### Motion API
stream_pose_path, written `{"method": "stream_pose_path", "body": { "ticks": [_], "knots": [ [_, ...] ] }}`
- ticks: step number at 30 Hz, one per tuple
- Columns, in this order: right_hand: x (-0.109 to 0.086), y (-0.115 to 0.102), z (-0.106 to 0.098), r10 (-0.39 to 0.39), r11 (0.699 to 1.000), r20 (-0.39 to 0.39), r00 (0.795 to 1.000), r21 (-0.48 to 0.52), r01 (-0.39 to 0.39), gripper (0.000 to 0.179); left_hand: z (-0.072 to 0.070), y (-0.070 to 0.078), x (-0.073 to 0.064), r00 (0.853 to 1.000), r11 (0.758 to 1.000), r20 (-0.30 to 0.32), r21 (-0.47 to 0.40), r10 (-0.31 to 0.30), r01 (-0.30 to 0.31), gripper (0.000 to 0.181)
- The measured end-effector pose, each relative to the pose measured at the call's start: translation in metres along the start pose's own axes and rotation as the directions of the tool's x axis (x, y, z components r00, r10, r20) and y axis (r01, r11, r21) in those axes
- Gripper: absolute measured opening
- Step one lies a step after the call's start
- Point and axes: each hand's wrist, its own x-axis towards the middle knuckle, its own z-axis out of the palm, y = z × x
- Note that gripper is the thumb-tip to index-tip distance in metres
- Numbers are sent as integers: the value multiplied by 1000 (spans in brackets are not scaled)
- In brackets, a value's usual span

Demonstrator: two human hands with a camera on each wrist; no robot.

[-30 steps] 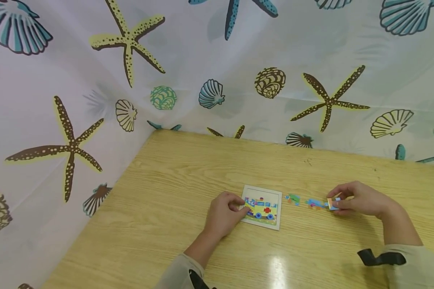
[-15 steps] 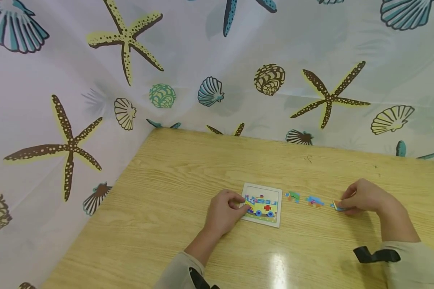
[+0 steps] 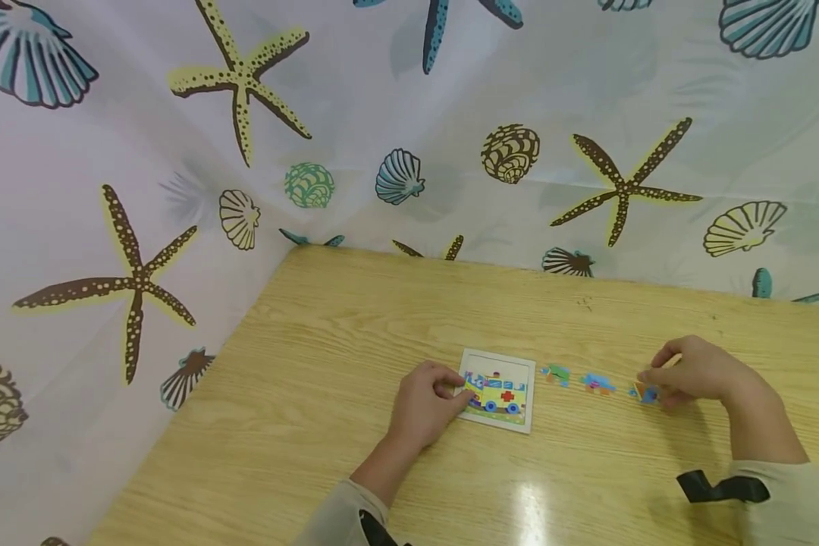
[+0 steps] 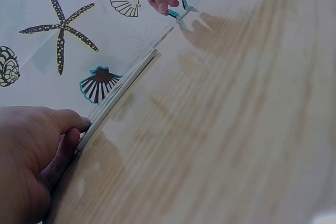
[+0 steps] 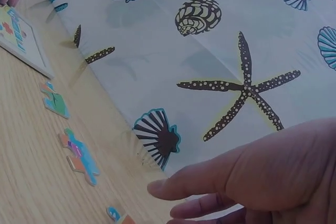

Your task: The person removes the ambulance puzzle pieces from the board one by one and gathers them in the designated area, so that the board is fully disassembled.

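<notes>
My left hand (image 3: 428,402) pinches the left edge of a square jigsaw tray (image 3: 498,356), thumb on top. A partly filled picture of a yellow ambulance (image 3: 502,395) shows in the tray's lower part. In the left wrist view the tray (image 4: 118,99) appears edge-on beside the thumb. To the tray's right, loose jigsaw pieces lie in a row: a green one (image 3: 556,374), a blue and pink one (image 3: 597,382), and a blue and orange one (image 3: 644,392). My right hand (image 3: 698,371) hovers right at this last piece, thumb and fingers apart; it partly covers the piece.
The wood-grain table (image 3: 355,318) runs back to a white curtain (image 3: 450,106) printed with starfish and shells. Another stretch of this curtain closes off the left side. Black straps (image 3: 722,487) hang at the sleeve cuffs.
My right hand has moved right with the blue and orange piece, laid it at the row's right end and loosened its fingers. The left hand keeps its hold on the tray.
</notes>
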Motion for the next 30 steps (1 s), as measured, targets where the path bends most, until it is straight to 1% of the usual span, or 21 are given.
{"method": "stream_pose_path", "body": {
  "ticks": [2,6,9,14,18,25,27,30],
  "knots": [
    [1,-2,1,-34,999,-7,999,9,34,48,-1,0,0,1000,1000,-3,6,-10,10,13],
    [6,-9,7,-105,993,-20,994,45,106,48,-3,1,0,1000,1000,-7,13,-3,3,13],
    [11,-14,13,-143,987,-21,990,78,144,46,-4,2,0,1000,1000,-6,11,1,0,13],
    [17,-18,23,-177,979,-11,984,104,178,40,-3,3,-2,1000,1000,18,2,-11,10,15],
    [23,-24,31,-206,972,-14,979,114,206,39,-2,2,-3,1000,1000,13,-1,-12,12,17],
    [30,-42,43,-226,961,-14,974,160,225,35,-1,1,-3,1000,1000,26,-8,-11,11,19],
    [32,-49,45,-242,958,-10,970,158,240,34,-2,2,-3,1000,1000,23,-11,-13,13,19],
    [36,-54,48,-256,956,0,967,152,253,32,-1,2,-3,1000,1000,19,-19,-8,9,20]
  ]
}}
